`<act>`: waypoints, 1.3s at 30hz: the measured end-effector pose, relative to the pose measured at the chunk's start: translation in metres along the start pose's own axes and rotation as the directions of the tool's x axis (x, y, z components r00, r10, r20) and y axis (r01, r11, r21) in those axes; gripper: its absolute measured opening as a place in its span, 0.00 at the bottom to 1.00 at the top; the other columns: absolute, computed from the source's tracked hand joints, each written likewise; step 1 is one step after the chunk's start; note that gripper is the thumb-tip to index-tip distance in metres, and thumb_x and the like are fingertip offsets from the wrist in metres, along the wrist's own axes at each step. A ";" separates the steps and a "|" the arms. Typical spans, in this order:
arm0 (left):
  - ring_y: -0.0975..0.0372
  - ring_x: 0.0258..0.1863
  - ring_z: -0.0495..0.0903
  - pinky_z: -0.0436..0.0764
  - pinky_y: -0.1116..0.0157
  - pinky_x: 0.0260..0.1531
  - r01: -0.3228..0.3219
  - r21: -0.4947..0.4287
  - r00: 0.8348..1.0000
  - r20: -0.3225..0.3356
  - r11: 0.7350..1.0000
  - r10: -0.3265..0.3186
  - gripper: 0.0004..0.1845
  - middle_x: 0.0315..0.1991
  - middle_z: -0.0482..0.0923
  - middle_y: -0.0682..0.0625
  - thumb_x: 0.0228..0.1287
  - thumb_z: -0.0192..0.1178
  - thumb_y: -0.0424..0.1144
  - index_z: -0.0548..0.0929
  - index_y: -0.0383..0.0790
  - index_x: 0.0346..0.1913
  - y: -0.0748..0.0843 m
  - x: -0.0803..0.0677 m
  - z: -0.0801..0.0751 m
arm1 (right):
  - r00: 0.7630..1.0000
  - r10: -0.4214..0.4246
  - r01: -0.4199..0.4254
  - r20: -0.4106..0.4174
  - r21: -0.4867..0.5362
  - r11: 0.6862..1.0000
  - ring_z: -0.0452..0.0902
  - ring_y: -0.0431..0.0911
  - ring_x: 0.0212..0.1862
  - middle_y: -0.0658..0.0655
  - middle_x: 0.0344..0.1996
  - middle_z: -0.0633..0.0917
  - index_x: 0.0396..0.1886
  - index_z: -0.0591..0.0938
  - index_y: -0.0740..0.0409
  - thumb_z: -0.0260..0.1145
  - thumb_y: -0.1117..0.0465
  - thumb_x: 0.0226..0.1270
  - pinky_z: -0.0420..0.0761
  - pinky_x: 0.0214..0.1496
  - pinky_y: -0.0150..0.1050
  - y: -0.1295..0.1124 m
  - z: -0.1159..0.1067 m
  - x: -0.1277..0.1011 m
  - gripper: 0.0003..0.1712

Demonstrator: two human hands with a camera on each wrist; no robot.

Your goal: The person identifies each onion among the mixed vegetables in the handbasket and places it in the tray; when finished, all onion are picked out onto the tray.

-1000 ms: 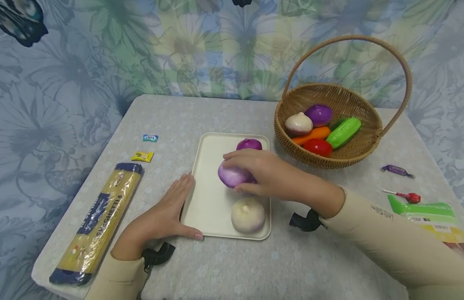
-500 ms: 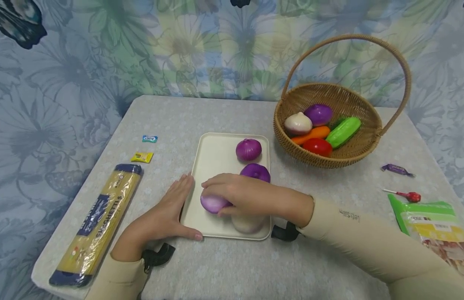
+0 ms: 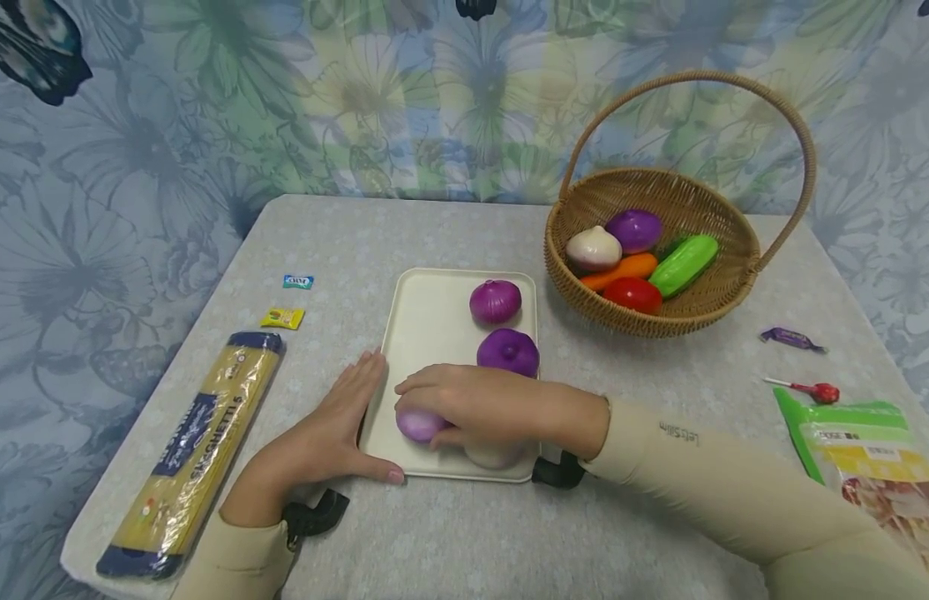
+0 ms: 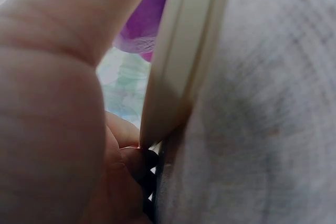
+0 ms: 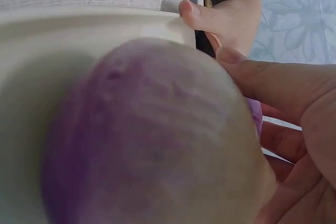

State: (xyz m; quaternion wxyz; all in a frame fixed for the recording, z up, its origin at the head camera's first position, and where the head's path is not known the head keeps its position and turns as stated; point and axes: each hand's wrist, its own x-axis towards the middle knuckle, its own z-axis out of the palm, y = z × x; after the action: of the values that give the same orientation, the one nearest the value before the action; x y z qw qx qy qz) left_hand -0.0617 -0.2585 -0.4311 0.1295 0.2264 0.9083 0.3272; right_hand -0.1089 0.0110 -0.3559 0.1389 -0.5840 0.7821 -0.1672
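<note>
My right hand [image 3: 471, 406] holds a pale purple round vegetable [image 3: 420, 426] low over the near left part of the cream tray [image 3: 427, 321]. Beneath that hand sits a white turnip with a purple flush [image 5: 157, 129], mostly hidden in the head view but large in the right wrist view. My left hand [image 3: 337, 425] lies against the tray's left side, fingers straight along the edge and thumb at the near corner. Farther back on the tray are a red onion [image 3: 496, 302] and a dark purple round vegetable [image 3: 508, 351].
A wicker basket [image 3: 659, 321] with several vegetables stands at the back right. Left are a spaghetti pack [image 3: 194, 450] and two small wrapped sweets [image 3: 282, 318]. Right lie a purple-wrapped candy [image 3: 793, 339], a lollipop [image 3: 822, 392] and a green-topped food bag [image 3: 869, 450].
My right hand has brought the pale purple vegetable from mid-tray toward me and to the left, uncovering the red onion and dark purple vegetable. The left hand stays at the tray's edge.
</note>
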 end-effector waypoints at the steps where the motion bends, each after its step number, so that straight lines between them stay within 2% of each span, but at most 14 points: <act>1: 0.45 0.83 0.31 0.34 0.49 0.79 0.000 -0.001 1.000 0.000 1.000 0.000 0.81 0.85 0.35 0.35 0.42 0.80 0.72 0.41 0.28 0.84 0.000 0.000 0.000 | 1.000 -0.001 0.001 0.002 0.001 1.000 0.66 0.48 0.75 0.59 0.71 0.76 0.65 0.80 0.54 0.74 0.61 0.71 0.58 0.78 0.35 0.000 0.000 0.000 0.25; 12: 0.45 0.83 0.32 0.34 0.48 0.79 -0.005 -0.001 1.000 -0.003 1.000 0.005 0.81 0.85 0.35 0.36 0.42 0.81 0.71 0.41 0.28 0.84 0.001 -0.001 0.000 | 1.000 0.009 -0.009 0.001 -0.006 1.000 0.65 0.49 0.76 0.59 0.72 0.75 0.68 0.79 0.56 0.74 0.57 0.73 0.59 0.78 0.37 0.002 -0.002 -0.001 0.27; 23: 0.45 0.83 0.31 0.34 0.48 0.79 -0.013 0.005 1.000 -0.005 1.000 0.013 0.82 0.85 0.34 0.36 0.42 0.80 0.72 0.40 0.28 0.84 0.001 -0.001 0.000 | 0.999 0.022 -0.021 -0.029 0.008 1.000 0.66 0.50 0.75 0.59 0.72 0.75 0.71 0.78 0.58 0.74 0.54 0.73 0.61 0.77 0.38 0.006 -0.015 -0.008 0.31; 28: 0.45 0.83 0.32 0.35 0.47 0.79 -0.018 -0.002 1.000 -0.013 1.000 0.018 0.83 0.85 0.35 0.36 0.40 0.81 0.72 0.40 0.29 0.84 0.000 -0.001 0.001 | 0.997 0.015 -0.015 -0.072 0.006 1.000 0.67 0.50 0.75 0.58 0.71 0.77 0.70 0.79 0.60 0.75 0.50 0.72 0.61 0.78 0.38 0.008 -0.025 -0.014 0.33; 33: 0.46 0.83 0.33 0.35 0.47 0.79 -0.012 -0.004 1.000 -0.018 1.000 0.012 0.83 0.85 0.35 0.35 0.39 0.81 0.72 0.41 0.29 0.84 0.001 0.000 0.001 | 0.992 0.006 -0.008 -0.125 -0.017 1.000 0.68 0.51 0.74 0.60 0.70 0.77 0.69 0.79 0.62 0.73 0.50 0.74 0.61 0.78 0.42 0.014 -0.040 -0.023 0.31; 39: 0.46 0.83 0.33 0.35 0.47 0.79 0.007 -0.001 1.000 -0.016 1.000 -0.007 0.84 0.85 0.35 0.36 0.38 0.81 0.73 0.41 0.29 0.84 0.002 0.000 0.001 | 0.976 0.036 -0.046 -0.213 -0.041 0.998 0.72 0.51 0.71 0.59 0.68 0.80 0.69 0.79 0.63 0.72 0.50 0.75 0.67 0.76 0.45 0.026 -0.066 -0.040 0.31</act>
State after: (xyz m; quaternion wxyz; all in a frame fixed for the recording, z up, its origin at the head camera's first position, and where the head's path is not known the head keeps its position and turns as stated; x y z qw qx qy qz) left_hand -0.0610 -0.2568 -0.4309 0.1233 0.2207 0.9099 0.3290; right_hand -0.1474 0.0625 -0.3063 0.0447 -0.5495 0.8080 -0.2079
